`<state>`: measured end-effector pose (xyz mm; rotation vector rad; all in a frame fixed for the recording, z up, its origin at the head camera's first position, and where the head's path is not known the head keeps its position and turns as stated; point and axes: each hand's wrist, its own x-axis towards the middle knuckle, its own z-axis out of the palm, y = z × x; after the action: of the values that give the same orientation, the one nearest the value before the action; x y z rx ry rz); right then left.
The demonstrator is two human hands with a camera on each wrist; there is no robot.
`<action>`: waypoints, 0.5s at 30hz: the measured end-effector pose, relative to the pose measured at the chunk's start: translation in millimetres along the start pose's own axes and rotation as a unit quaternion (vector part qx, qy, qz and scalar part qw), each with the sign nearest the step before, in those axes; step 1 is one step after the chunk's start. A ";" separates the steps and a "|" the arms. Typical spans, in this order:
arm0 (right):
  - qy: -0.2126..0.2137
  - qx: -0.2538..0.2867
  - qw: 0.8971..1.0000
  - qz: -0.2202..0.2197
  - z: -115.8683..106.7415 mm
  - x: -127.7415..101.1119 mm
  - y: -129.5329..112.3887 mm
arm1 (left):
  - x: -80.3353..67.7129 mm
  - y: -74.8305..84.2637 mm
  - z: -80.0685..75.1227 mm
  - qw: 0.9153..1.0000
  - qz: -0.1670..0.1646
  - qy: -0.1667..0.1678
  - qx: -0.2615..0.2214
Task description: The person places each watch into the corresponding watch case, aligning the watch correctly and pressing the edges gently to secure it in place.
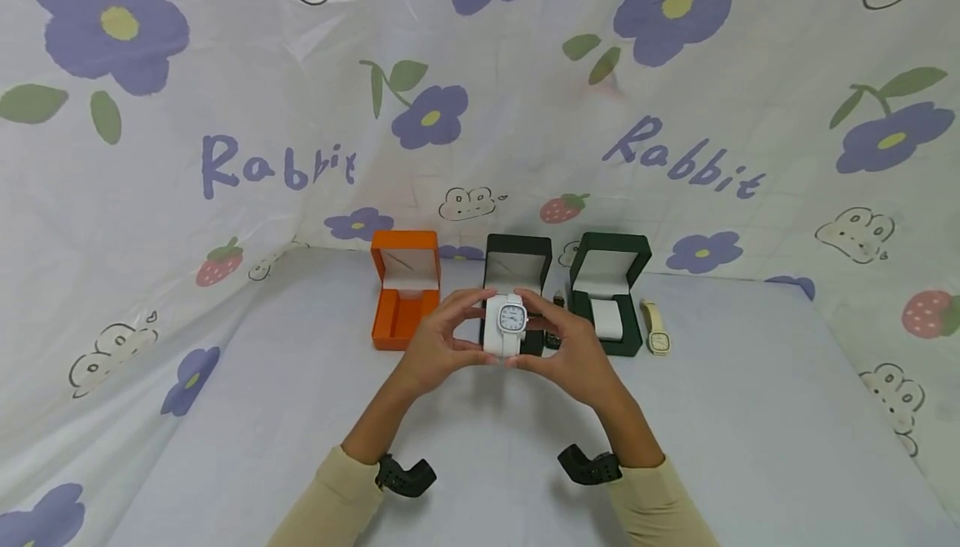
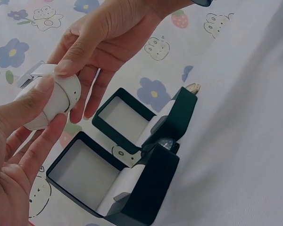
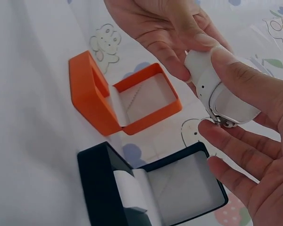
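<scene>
Both hands hold a white wristwatch (image 1: 512, 318) wrapped round a white watch cushion (image 1: 492, 326), raised over the front of the black box (image 1: 517, 253). My left hand (image 1: 442, 345) pinches the left end between thumb and fingers. The right hand (image 1: 567, 351) grips the right end the same way. In the right wrist view the white strap (image 3: 205, 89) shows its holes and metal buckle (image 3: 221, 120). The left wrist view shows the strap side and cushion (image 2: 68, 92) between both thumbs and fingers.
An open orange box (image 1: 405, 322) stands left of the black one. To the right is an open green box (image 1: 640, 338) with a white cushion (image 1: 606, 319). A dark watch (image 1: 552, 338) lies between black and green boxes; a gold watch (image 1: 656, 330) lies farther right.
</scene>
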<state>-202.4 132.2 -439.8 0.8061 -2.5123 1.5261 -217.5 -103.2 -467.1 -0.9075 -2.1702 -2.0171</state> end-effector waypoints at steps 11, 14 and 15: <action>0.013 0.038 0.999 0.010 4.4 1.0 -4.6 | 0.4 1.4 -1.4 1.000 0.002 0.003 0.002; 0.017 0.057 0.998 0.013 5.7 1.3 -4.5 | 0.0 1.9 -1.6 1.000 0.000 0.003 0.003; 0.018 0.062 0.998 0.013 5.8 1.4 -4.5 | -0.1 1.9 -1.7 1.000 -0.001 0.003 0.004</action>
<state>-200.4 125.0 -438.7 0.7564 -2.4330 1.7042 -217.2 -104.8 -465.2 -0.8978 -2.1740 -2.0079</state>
